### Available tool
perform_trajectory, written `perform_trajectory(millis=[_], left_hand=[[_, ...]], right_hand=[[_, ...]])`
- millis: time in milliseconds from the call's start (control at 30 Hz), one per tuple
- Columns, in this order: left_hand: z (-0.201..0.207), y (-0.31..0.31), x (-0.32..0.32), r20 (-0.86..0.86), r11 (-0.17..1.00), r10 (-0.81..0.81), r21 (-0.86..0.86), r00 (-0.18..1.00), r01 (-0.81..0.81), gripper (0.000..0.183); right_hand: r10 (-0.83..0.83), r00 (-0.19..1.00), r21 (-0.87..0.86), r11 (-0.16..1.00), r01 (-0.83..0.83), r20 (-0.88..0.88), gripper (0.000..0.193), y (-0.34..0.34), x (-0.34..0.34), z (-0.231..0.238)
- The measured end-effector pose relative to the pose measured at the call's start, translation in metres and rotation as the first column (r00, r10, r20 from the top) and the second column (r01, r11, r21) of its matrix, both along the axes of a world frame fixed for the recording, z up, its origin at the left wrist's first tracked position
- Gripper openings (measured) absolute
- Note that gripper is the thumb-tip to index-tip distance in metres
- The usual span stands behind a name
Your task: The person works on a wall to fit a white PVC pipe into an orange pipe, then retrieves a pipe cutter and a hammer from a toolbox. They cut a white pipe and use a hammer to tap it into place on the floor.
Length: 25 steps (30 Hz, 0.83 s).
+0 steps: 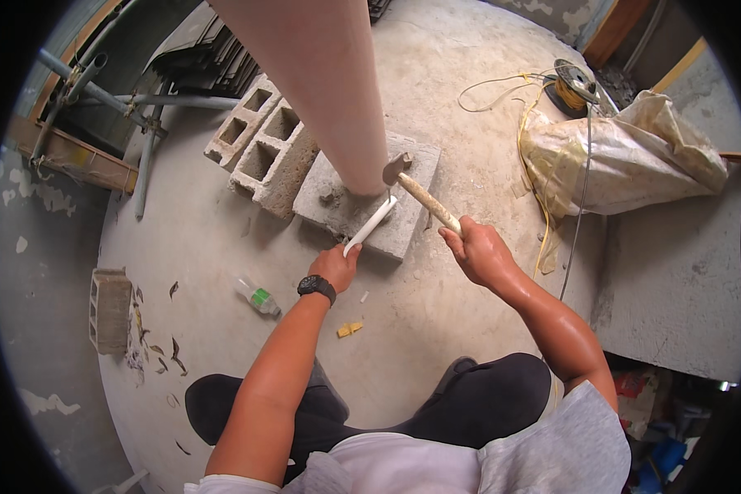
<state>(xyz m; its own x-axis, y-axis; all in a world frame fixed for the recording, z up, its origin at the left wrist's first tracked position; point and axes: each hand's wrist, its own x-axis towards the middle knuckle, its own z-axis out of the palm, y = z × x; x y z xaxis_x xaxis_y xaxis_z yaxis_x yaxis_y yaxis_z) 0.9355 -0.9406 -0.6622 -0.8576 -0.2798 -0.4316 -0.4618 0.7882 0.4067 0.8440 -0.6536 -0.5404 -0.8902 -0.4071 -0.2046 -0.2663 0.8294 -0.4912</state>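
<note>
My right hand (pixel 480 253) is closed round the light-coloured handle of a hammer (pixel 429 202). Its metal head is right beside the foot of a thick, pale round column (pixel 337 99). In my left hand (pixel 334 267) is a slim white plastic tube (pixel 370 225), slanting up toward the column. A thin dark metal piece shows between the tube's far tip and the hammer head; I cannot make out its kind. The column's lower end meets a rough grey concrete block (pixel 397 235). A small lump of concrete (pixel 331 200) lies on the block, left of the column.
Hollow concrete blocks (pixel 265 177) stand left of the base, and another block (pixel 109 311) sits by the left wall. A plastic bottle (pixel 258 296) and a yellow scrap (pixel 349 329) lie near me. Rightward are a white sack (pixel 625 156), a cable reel (pixel 573 87) and loose cord.
</note>
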Motion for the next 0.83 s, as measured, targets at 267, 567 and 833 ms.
perform_trajectory(millis=[267, 567, 833], left_hand=[[-0.004, -0.004, 0.005, -0.053, 1.000, 0.026, -0.012, 0.998, -0.027, 0.061], [-0.002, -0.001, -0.005, -0.059, 0.999, -0.015, -0.048, 0.998, 0.013, 0.061], [0.004, 0.000, -0.002, -0.014, 1.000, 0.009, -0.016, 1.000, -0.010, 0.060]], right_hand=[[-0.075, 0.985, -0.443, 0.897, -0.002, -0.158, 0.039, -0.007, 0.006, 0.064], [0.000, 0.998, -0.057, 0.998, -0.004, -0.067, 0.042, 0.007, -0.004, -0.012], [-0.091, 0.971, -0.511, 0.859, -0.035, -0.221, 0.036, -0.003, 0.008, 0.056]])
